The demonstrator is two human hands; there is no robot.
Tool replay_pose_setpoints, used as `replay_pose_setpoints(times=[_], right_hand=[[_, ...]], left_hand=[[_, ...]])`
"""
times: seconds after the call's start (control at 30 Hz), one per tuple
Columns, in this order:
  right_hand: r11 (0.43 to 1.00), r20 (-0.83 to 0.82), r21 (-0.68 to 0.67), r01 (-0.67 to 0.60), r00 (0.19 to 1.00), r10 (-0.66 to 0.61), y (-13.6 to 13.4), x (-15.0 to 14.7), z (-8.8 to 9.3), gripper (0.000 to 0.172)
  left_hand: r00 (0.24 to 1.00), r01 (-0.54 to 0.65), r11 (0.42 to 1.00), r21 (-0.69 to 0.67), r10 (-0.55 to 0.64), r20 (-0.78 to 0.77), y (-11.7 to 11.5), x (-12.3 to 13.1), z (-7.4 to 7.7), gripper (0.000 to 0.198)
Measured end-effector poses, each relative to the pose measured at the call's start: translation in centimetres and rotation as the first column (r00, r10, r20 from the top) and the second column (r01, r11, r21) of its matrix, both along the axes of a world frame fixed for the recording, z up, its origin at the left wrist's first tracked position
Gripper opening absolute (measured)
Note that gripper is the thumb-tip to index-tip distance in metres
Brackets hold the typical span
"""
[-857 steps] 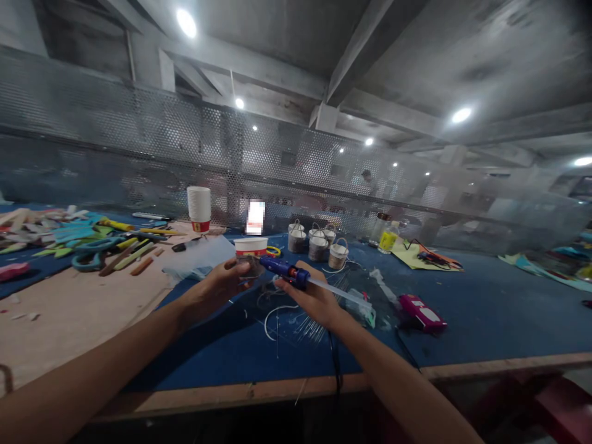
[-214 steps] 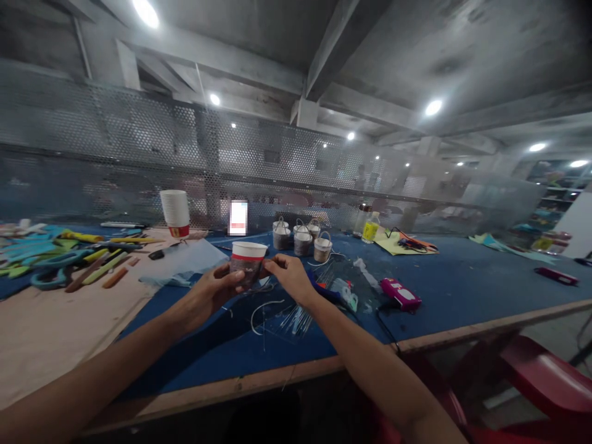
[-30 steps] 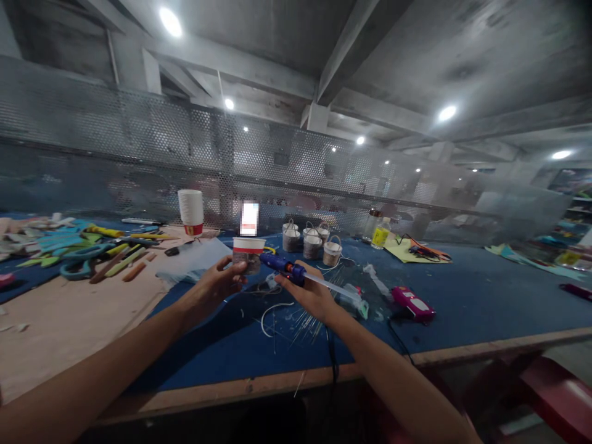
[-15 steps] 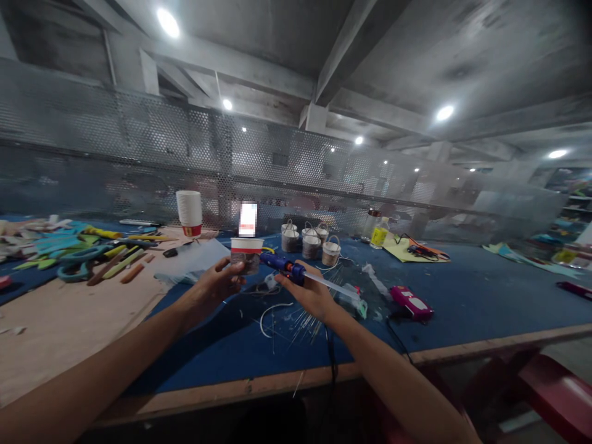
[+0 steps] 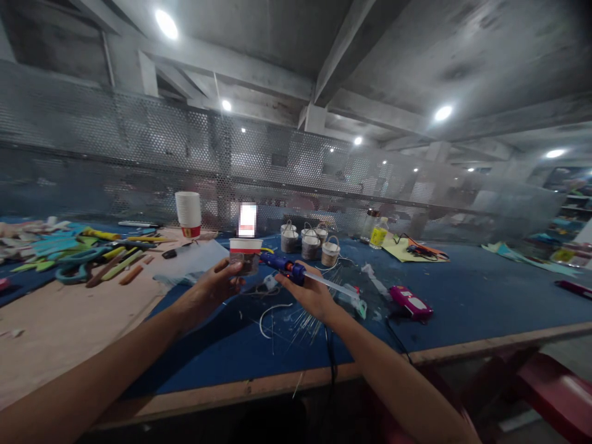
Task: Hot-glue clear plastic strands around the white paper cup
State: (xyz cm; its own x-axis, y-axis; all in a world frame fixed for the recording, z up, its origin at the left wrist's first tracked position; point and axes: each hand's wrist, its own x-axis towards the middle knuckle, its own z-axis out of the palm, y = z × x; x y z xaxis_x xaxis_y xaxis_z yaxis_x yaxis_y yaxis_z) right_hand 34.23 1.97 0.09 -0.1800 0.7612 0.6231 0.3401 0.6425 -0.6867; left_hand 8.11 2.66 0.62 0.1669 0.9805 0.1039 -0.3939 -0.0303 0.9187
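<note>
My left hand is closed round a small paper cup with a white and red upper band and a dark, rough lower part. In my right hand is a blue hot glue gun, a long clear glue stick jutting from its back. The gun's nozzle points left, close to the cup's side; whether they touch I cannot tell. Behind the gun stand several small wrapped cups with looped handles. Thin loose strands lie on the blue table below my hands.
On the left are scissors, clay-coloured sticks and a stack of paper cups. A magenta box and a yellow-labelled bottle sit on the right. A lit screen stands behind the held cup. A red stool is at lower right.
Almost nothing differs. My hands, the cup and the glue gun keep the same positions, with only a very slight shift of the whole view.
</note>
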Motion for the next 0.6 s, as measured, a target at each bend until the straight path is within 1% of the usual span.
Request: replay_pose_setpoints(times=[0.23,0.47,0.6], right_hand=[[0.999,-0.024,-0.046,-0.004,1.000,0.003,0.06,-0.05,0.04,0.041],[0.999,-0.019,-0.043,0.016,1.000,-0.017,0.20,0.04,-0.14,0.041],[0.999,-0.012,-0.034,0.020,1.000,-0.020,0.35,0.05,-0.23,0.042]], left_hand=[[0.999,0.049,0.999,0.022,-0.049,-0.007,-0.14,-0.12,0.13,0.032],[0.999,0.048,0.999,0.010,-0.048,-0.008,-0.83,0.21,0.81,0.032],[0.998,0.069,0.997,0.019,-0.068,-0.012,-0.82,0.17,0.84,0.032]])
